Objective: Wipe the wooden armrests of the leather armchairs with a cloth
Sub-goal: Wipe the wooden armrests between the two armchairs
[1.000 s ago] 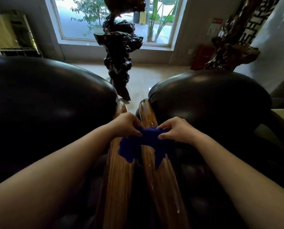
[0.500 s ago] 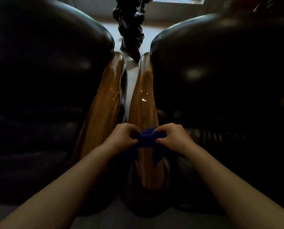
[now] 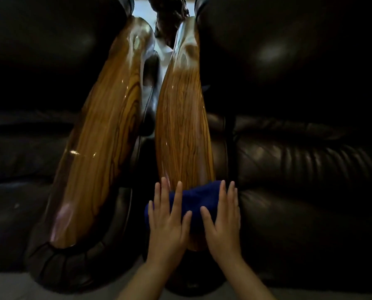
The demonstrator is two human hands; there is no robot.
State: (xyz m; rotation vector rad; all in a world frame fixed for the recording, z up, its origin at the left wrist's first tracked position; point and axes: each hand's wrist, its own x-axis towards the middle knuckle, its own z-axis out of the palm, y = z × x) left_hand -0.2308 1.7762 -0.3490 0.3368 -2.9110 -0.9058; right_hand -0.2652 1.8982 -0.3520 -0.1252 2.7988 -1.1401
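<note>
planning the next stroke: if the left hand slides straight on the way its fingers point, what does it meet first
Likely only more of the right-hand wooden armrest: the left hand lies flat on the blue cloth, fingers pointing up its bare length.

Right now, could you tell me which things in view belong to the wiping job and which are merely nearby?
Job:
blue cloth
right wooden armrest
left wooden armrest
left hand
right hand

Merely nearby:
dark carved stand
pale floor

A blue cloth (image 3: 194, 199) drapes across the right glossy wooden armrest (image 3: 181, 126) — its twin armrest (image 3: 98, 148) just beside.
</note>
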